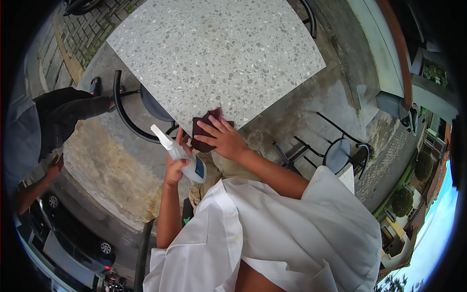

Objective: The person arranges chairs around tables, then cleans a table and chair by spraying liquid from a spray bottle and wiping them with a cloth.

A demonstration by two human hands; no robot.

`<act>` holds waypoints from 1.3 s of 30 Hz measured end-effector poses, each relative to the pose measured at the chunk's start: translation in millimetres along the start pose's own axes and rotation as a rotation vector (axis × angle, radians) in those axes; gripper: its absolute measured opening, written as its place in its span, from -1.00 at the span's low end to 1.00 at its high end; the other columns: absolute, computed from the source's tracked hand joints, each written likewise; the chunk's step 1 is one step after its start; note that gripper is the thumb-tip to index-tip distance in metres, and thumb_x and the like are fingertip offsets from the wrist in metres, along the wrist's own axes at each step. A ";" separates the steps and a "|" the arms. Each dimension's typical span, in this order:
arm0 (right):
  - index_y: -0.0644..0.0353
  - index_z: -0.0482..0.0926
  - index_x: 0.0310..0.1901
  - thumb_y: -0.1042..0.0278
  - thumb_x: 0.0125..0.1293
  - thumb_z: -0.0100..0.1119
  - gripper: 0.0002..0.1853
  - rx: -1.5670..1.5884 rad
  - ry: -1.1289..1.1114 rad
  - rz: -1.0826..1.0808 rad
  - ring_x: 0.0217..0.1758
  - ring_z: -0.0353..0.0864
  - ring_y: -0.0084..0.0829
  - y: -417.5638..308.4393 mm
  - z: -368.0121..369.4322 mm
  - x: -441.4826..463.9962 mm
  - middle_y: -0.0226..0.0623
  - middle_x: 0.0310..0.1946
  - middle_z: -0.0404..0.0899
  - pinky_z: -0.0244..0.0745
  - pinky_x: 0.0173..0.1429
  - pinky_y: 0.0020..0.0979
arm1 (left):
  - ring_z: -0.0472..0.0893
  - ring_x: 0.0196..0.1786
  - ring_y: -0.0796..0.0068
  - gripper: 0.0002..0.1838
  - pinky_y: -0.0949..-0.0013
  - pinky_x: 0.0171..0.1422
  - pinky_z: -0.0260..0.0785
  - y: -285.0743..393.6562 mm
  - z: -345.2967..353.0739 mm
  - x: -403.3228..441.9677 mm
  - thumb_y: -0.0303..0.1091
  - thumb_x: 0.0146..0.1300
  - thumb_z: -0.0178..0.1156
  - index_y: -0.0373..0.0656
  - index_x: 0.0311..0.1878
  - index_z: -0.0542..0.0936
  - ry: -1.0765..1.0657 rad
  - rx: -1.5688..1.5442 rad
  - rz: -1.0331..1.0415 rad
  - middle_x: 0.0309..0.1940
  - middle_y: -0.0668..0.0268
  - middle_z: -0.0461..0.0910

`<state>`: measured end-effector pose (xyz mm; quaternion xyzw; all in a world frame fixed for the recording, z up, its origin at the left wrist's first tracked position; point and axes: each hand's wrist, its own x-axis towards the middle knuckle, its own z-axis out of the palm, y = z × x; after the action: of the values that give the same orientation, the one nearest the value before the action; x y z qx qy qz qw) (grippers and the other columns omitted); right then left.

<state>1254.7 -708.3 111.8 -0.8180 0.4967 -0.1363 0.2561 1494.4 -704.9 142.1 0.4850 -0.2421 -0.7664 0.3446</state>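
Note:
My left hand [178, 164] is wrapped round a spray bottle [197, 168] with a white nozzle and a clear body bearing a blue label. The bottle tilts, its nozzle pointing up and to the left, just off the table's near corner. With fingers spread, my right hand [225, 140] lies flat on a dark maroon cloth [202, 130]. It presses the cloth against the near corner of a speckled grey terrazzo table [219, 58]. Part of the cloth is hidden under the palm.
A black-framed chair [127, 117] stands against the table's left edge. Another chair [337, 155] is to the right, near a second tabletop's corner [347, 179]. At the left a person in dark trousers [68, 109] stands on the concrete. A dark car [73, 233] is at the lower left.

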 end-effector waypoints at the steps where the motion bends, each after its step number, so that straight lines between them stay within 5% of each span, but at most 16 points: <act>1: -0.40 0.48 0.42 0.37 0.14 0.31 -0.25 -0.027 -0.039 -0.013 0.66 0.10 0.03 23.8 -15.1 -11.1 -0.44 0.65 0.10 0.11 0.63 0.10 | 0.18 0.62 0.04 0.13 0.03 0.70 -0.15 -4.8 -0.9 2.1 -0.24 -0.25 0.21 -0.32 0.58 0.23 0.000 -0.012 -0.004 -0.26 0.26 0.53; 5: -0.29 0.38 0.50 0.51 0.21 0.22 -0.21 -0.217 0.262 0.385 0.63 0.06 0.27 166.2 -111.6 -29.6 -0.11 0.65 0.03 0.05 0.60 0.26 | 0.12 0.65 -0.02 -0.06 0.01 0.72 -0.27 -18.8 -12.4 14.5 -0.30 -0.30 0.18 -0.36 0.36 0.47 -0.067 0.077 0.194 -0.18 0.24 0.57; 9: -0.27 0.35 0.52 0.38 0.35 0.11 -0.32 -0.351 0.447 0.604 0.62 0.01 0.41 277.0 -143.1 2.1 -0.05 0.66 0.01 0.01 0.57 0.35 | 0.41 0.32 0.19 -0.43 0.20 0.55 0.04 -19.5 -2.1 17.7 -0.24 -0.30 0.20 -0.24 -0.08 0.61 0.048 0.031 0.144 -0.16 0.28 0.51; 13: -0.31 0.42 0.48 0.34 0.27 0.28 -0.29 -0.199 0.343 0.336 0.62 0.05 0.30 129.0 -82.3 81.6 -0.15 0.64 0.07 0.12 0.57 0.24 | 0.43 -0.05 0.41 -0.51 0.34 0.29 0.23 -23.3 -20.0 37.6 -0.18 -0.28 0.22 -0.20 -0.18 0.58 0.000 -0.110 0.022 -0.23 0.32 0.46; 17: -0.33 0.58 0.33 0.23 0.24 0.27 -0.43 0.033 0.037 -0.211 0.66 0.13 -0.05 1.2 -3.5 97.7 -0.44 0.62 0.18 0.15 0.63 0.08 | 0.49 -0.08 0.40 -0.61 0.40 0.09 0.29 -21.4 -31.9 42.7 -0.14 -0.16 0.23 -0.17 -0.26 0.55 0.077 -0.241 -0.126 -0.24 0.31 0.50; 19: -0.34 0.56 0.35 0.26 0.24 0.25 -0.42 -0.011 -0.004 -0.273 0.67 0.13 -0.08 36.5 -17.8 109.5 -0.43 0.62 0.19 0.14 0.63 0.05 | 0.49 -0.12 0.40 -0.62 0.39 0.05 0.31 -20.4 -38.5 51.0 -0.14 -0.14 0.23 -0.17 -0.25 0.53 0.011 -0.243 -0.105 -0.27 0.31 0.48; 22: -0.31 0.41 0.47 0.53 0.19 0.24 -0.22 -0.132 0.135 0.116 0.64 0.10 0.17 143.3 -110.5 116.6 -0.23 0.64 0.12 0.14 0.62 0.14 | 0.48 -0.20 0.44 -0.63 0.38 -0.06 0.35 -30.5 -35.2 56.6 -0.17 -0.13 0.22 -0.17 -0.23 0.53 0.047 -0.214 -0.053 -0.28 0.32 0.48; 25: -0.32 0.32 0.54 0.45 0.37 0.21 -0.28 -0.348 0.454 0.472 0.59 0.06 0.40 335.4 -174.5 92.7 -0.01 0.65 0.00 0.15 0.58 0.19 | 0.46 -0.22 0.46 -0.64 0.39 -0.09 0.33 -35.5 -40.3 58.4 -0.17 -0.13 0.21 -0.16 -0.25 0.53 0.097 -0.213 -0.041 -0.32 0.34 0.47; 26: -0.32 0.32 0.54 0.45 0.37 0.21 -0.28 -0.349 0.446 0.471 0.59 0.06 0.40 338.7 -172.0 98.7 -0.01 0.65 0.00 0.15 0.58 0.19 | 0.45 -0.14 0.42 -0.61 0.39 0.03 0.29 -27.8 -37.5 54.8 -0.16 -0.17 0.23 -0.16 -0.25 0.52 0.090 -0.221 -0.109 -0.27 0.32 0.46; 28: -0.27 0.33 0.53 0.41 0.39 0.20 -0.31 -0.372 0.470 0.489 0.59 0.07 0.41 334.4 -167.5 112.7 -0.01 0.65 0.01 0.15 0.57 0.20 | 0.45 -0.14 0.43 -0.61 0.40 0.02 0.28 -19.9 -33.2 56.6 -0.17 -0.18 0.23 -0.16 -0.25 0.52 0.102 -0.180 -0.088 -0.27 0.34 0.45; 31: -0.24 0.41 0.49 0.45 0.28 0.28 -0.28 -0.211 0.350 0.292 0.62 0.07 0.31 164.0 -101.9 159.8 -0.15 0.66 0.04 0.14 0.58 0.21 | 0.44 -0.16 0.44 -0.62 0.41 -0.01 0.27 -16.2 -23.6 51.4 -0.20 -0.20 0.23 -0.15 -0.25 0.52 0.117 -0.111 -0.033 -0.28 0.36 0.44; 34: -0.27 0.54 0.38 0.40 0.18 0.26 -0.33 0.007 0.051 -0.151 0.67 0.06 0.07 25.4 -28.5 179.1 -0.28 0.64 0.11 0.17 0.61 0.10 | 0.45 -0.15 0.45 -0.61 0.41 0.00 0.27 -10.2 -25.9 49.8 -0.24 -0.24 0.26 -0.14 -0.24 0.52 0.078 -0.011 0.007 -0.27 0.37 0.44; 36: -0.28 0.55 0.37 0.41 0.20 0.22 -0.35 0.089 -0.042 -0.364 0.68 0.08 -0.04 6.2 -4.2 184.0 -0.36 0.65 0.12 0.13 0.64 0.02 | 0.48 -0.08 0.44 -0.57 0.37 0.14 0.29 -4.8 -28.1 46.5 -0.32 -0.26 0.32 -0.14 -0.20 0.52 0.011 0.003 -0.017 -0.23 0.37 0.47; 39: -0.32 0.50 0.41 0.41 0.20 0.23 -0.31 -0.047 -0.082 -0.279 0.68 0.09 -0.04 71.1 -58.5 219.5 -0.37 0.65 0.11 0.13 0.64 0.02 | 0.51 -0.05 0.43 -0.50 0.32 0.32 0.25 -13.3 -30.7 44.2 -0.41 -0.22 0.35 -0.15 -0.09 0.50 0.042 0.044 0.042 -0.21 0.37 0.50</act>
<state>1277.0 -945.3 114.1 -0.8897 0.3703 -0.1255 0.2357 1505.6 -731.2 94.5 0.5033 -0.2620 -0.7431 0.3548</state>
